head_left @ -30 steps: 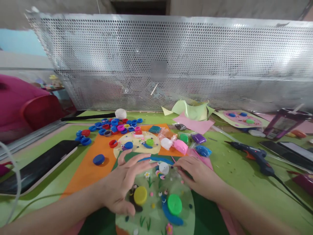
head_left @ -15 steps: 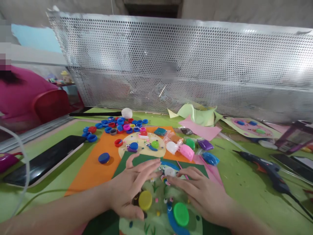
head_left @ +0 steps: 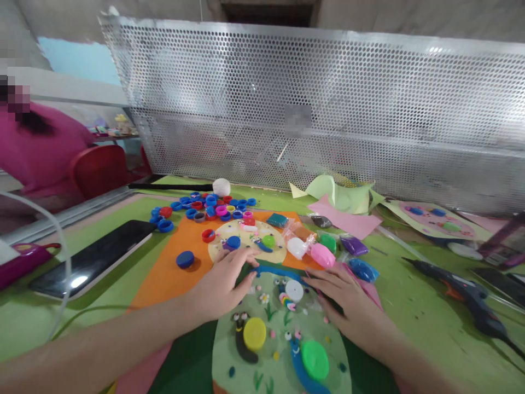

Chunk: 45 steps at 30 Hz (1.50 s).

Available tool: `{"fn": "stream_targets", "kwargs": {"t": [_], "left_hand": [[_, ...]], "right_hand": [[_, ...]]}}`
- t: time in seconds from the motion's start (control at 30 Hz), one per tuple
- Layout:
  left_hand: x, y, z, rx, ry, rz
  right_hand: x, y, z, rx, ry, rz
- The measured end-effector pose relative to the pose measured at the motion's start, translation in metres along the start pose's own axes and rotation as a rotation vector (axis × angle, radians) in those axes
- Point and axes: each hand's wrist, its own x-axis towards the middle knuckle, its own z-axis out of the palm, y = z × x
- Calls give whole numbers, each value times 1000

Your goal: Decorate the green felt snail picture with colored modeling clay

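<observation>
A dark green sheet point(head_left: 188, 350) carries a pale green rounded picture point(head_left: 283, 328) with clay snails. One snail has a yellow bottle cap point(head_left: 255, 334) for a shell, another a green cap point(head_left: 315, 360), and a small rainbow one a white cap point(head_left: 294, 291). A blue clay strip point(head_left: 283, 271) curves along the picture's top. My left hand point(head_left: 219, 287) rests at the sheet's upper left corner, thumb apart from the fingers, thumb tip by the strip's left end. At the upper right edge, my right hand point(head_left: 344, 301) lies flat, fingers spread, near the strip's right end.
Behind lie an orange sheet point(head_left: 164, 268) with another snail picture, several bottle caps point(head_left: 211, 210) and bagged clay point(head_left: 322, 255). A phone point(head_left: 94, 257) is at left, a glue gun point(head_left: 459, 293) at right. A perforated metal panel point(head_left: 246, 109) stands behind; a person in pink point(head_left: 45, 142) sits left.
My hands have moved apart from the white-capped snail to the picture's upper edges, uncovering it and the blue strip. The view has shifted slightly left.
</observation>
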Motion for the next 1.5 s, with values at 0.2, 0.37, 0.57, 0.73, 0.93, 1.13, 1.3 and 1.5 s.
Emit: {"fn": "stream_targets", "kwargs": {"t": [0.2, 0.37, 0.57, 0.73, 0.93, 1.13, 1.3, 1.5], "left_hand": [[2, -1, 0, 44, -39, 37], [1, 3, -2, 100, -50, 73], [-1, 7, -4, 141, -61, 143], [0, 7, -4, 153, -69, 157], [0, 9, -5, 162, -81, 159], [0, 10, -5, 168, -82, 159], [-1, 10, -4, 149, -92, 156], [-3, 11, -6, 112, -103, 160]], "right_hand": [[-1, 5, 2, -4, 57, 25], [0, 12, 4, -1, 142, 46], [0, 30, 12, -58, 302, 204], [4, 35, 15, -106, 327, 305], [9, 35, 12, -105, 278, 294], [6, 41, 10, -107, 315, 342], [5, 48, 10, -106, 361, 384], [10, 42, 7, -103, 337, 342]]}}
